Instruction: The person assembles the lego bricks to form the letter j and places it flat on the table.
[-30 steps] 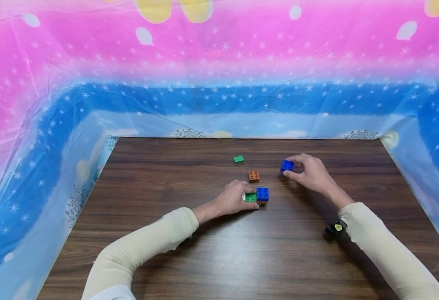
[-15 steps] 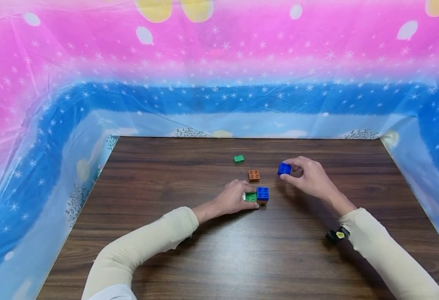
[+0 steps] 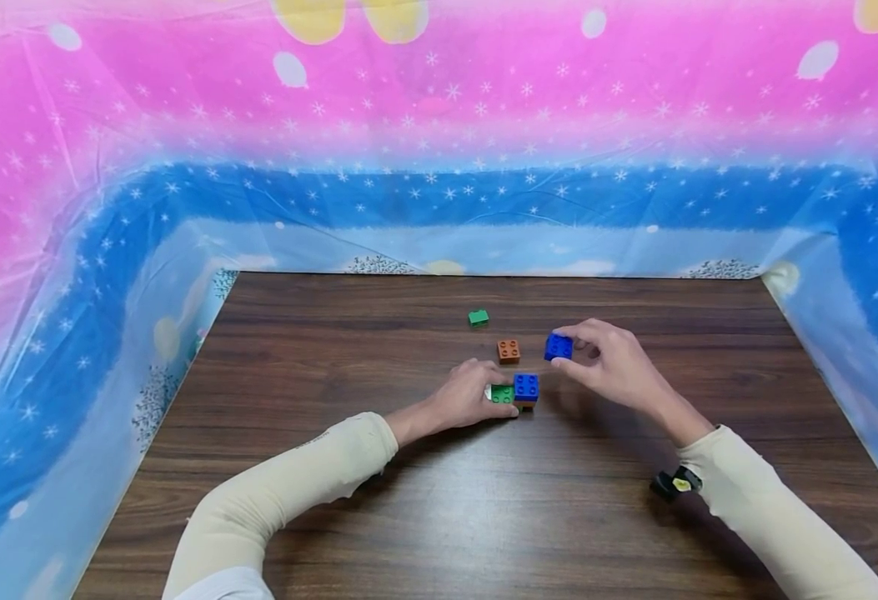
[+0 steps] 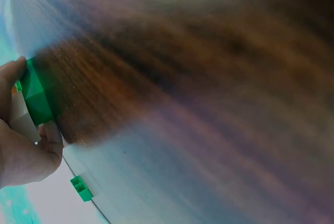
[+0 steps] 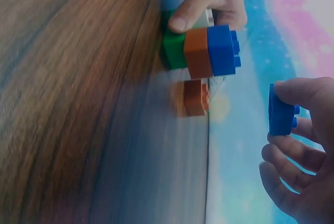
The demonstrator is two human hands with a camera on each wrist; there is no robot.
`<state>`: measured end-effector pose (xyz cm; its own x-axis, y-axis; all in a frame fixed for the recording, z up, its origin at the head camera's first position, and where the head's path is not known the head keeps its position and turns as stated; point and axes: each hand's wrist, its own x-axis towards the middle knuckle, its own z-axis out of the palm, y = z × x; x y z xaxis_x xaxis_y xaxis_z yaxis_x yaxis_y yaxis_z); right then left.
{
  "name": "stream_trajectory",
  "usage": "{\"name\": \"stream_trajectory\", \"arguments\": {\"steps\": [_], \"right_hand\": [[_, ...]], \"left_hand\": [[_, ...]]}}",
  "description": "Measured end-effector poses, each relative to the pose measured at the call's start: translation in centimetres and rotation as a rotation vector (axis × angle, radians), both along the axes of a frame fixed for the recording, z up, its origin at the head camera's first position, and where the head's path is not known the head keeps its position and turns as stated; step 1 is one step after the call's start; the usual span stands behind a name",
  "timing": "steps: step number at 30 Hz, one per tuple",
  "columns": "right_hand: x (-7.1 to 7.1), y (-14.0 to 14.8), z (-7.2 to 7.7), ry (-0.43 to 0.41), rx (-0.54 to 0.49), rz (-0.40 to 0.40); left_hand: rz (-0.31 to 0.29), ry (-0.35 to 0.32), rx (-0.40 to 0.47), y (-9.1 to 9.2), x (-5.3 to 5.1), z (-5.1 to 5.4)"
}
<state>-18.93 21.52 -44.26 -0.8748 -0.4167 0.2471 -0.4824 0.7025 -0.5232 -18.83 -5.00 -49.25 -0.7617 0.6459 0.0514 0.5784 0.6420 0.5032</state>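
My left hand (image 3: 463, 397) grips a joined group of bricks low on the table: a green brick (image 3: 502, 395) at the bottom, and at its right end an orange brick (image 5: 198, 53) with a blue brick (image 3: 526, 387) on top. A white brick (image 4: 23, 119) shows beside the green in the left wrist view, partly behind the fingers. Between thumb and fingers my right hand (image 3: 619, 367) pinches another blue brick (image 3: 559, 347), held above the table, up and to the right of the group. Its studs face up, and it touches no other brick.
A loose orange brick (image 3: 509, 352) lies just behind the group, and a small green brick (image 3: 479, 317) farther back. The brown wooden table (image 3: 333, 333) is bordered at the back and sides by a pink and blue cloth (image 3: 423, 200).
My right hand has moved left and toward me with the blue brick, closer to the group. My left hand and the gripped bricks have stayed in place.
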Motion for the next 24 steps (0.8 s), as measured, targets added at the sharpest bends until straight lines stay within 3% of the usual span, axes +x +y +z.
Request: {"name": "stream_trajectory", "arguments": {"steps": [14, 24], "right_hand": [[1.7, -1.6, 0.1, -0.032, -0.018, 0.059], [2.1, -2.2, -0.3, -0.043, 0.0, 0.084]], "left_hand": [[-0.008, 0.001, 0.002, -0.1, -0.1, 0.1], [-0.011, 0.007, -0.008, -0.1, -0.1, -0.1]]}}
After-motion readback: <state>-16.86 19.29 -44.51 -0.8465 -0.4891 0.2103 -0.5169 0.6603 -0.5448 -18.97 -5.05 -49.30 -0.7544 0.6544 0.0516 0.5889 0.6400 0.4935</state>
